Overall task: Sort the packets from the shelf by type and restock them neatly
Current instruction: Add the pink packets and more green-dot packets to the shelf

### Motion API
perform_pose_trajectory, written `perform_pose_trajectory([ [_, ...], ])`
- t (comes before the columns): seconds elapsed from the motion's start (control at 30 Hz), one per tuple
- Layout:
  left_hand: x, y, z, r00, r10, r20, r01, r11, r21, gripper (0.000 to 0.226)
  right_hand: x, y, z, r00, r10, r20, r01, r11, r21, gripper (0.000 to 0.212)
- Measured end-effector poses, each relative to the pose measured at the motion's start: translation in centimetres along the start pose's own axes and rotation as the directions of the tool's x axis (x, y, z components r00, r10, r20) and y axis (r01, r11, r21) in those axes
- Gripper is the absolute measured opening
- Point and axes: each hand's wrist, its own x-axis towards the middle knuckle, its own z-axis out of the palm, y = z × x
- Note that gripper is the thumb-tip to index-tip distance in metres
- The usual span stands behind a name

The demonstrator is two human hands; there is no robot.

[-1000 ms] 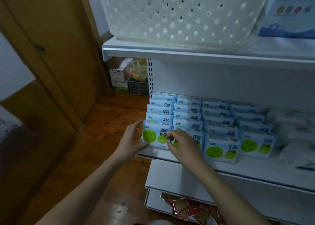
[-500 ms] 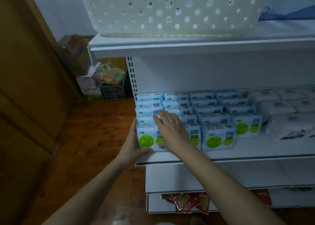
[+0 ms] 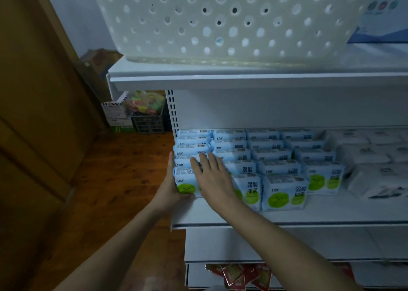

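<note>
Head view: blue packets (image 3: 282, 193) stand in rows on the shelf (image 3: 309, 213), at its left end. Left hand (image 3: 171, 191) cups the left side of the front-left packet (image 3: 185, 180), fingers straight along its side, thumb under its front. Right hand (image 3: 213, 178) lies flat on top of that same column, fingers (image 3: 196, 165) slightly spread, gripping nothing. White packs (image 3: 375, 171) sit right of the packets. Basket (image 3: 220, 21) on the shelf board above.

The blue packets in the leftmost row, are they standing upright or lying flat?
Upright. The blue packets stand one behind another with printed fronts facing forward, the left hand beside the front one and the right hand flat on them.
</note>
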Motion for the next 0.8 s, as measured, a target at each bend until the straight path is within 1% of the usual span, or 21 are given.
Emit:
perform_pose_trajectory([
  [0.07, 0.2, -0.3, -0.2, 1.000, -0.007, 0.013, 0.007, 1.000, 0.030, 0.144, 0.2, -0.1, 0.1, 0.997, -0.029, 0.070, 0.028, 1.000, 0.008, 0.088],
  [0.13, 0.3, -0.3, -0.1, 1.000, -0.019, 0.015, 0.018, 0.999, 0.037, 0.144, 0.5, -0.1, -0.1, 0.993, -0.026, 0.112, 0.029, 0.999, -0.024, 0.094],
  [0.17, 0.3, -0.3, 0.0, 1.000, -0.016, 0.020, 0.016, 0.999, 0.042, 0.143, 0.7, -0.1, -0.2, 0.993, -0.026, 0.112, 0.029, 0.999, -0.032, 0.096],
  [0.23, 0.6, -0.2, 0.0, 1.000, 0.005, 0.019, -0.007, 0.997, 0.080, 0.140, 1.2, -0.2, 0.1, 0.994, -0.029, 0.107, 0.031, 0.999, -0.018, 0.091],
  [0.33, 1.3, -0.3, -0.4, 0.999, 0.042, 0.019, -0.044, 0.993, 0.112, 0.129, 1.7, 0.0, 0.4, 0.999, -0.022, 0.037, 0.023, 0.999, -0.022, 0.083],
  [0.4, 1.6, -0.3, -0.5, 0.998, 0.066, 0.009, -0.067, 0.990, 0.127, 0.125, 2.0, 0.1, 0.5, 0.998, -0.043, 0.046, 0.044, 0.999, -0.022, 0.084],
  [0.5, 1.5, -0.2, -0.5, 0.996, 0.091, 0.005, -0.091, 0.988, 0.121, 0.129, 2.2, 0.4, 0.5, 0.995, -0.066, 0.073, 0.068, 0.998, -0.014, 0.085],
  [0.6, 1.4, 0.0, -0.6, 0.995, 0.091, 0.050, -0.097, 0.985, 0.140, 0.134, 2.2, 0.7, 0.4, 0.992, -0.078, 0.096, 0.080, 0.997, -0.016, 0.096],
  [0.7, 1.3, 0.3, -1.0, 0.994, 0.055, 0.095, -0.066, 0.991, 0.113, 0.140, 2.4, 0.9, 0.2, 0.989, -0.070, 0.129, 0.069, 0.998, 0.009, 0.106],
  [0.8, 1.3, 0.1, -1.2, 0.996, 0.010, 0.091, -0.016, 0.998, 0.060, 0.136, 2.5, 1.0, 0.1, 0.986, -0.079, 0.148, 0.074, 0.997, 0.036, 0.113],
])
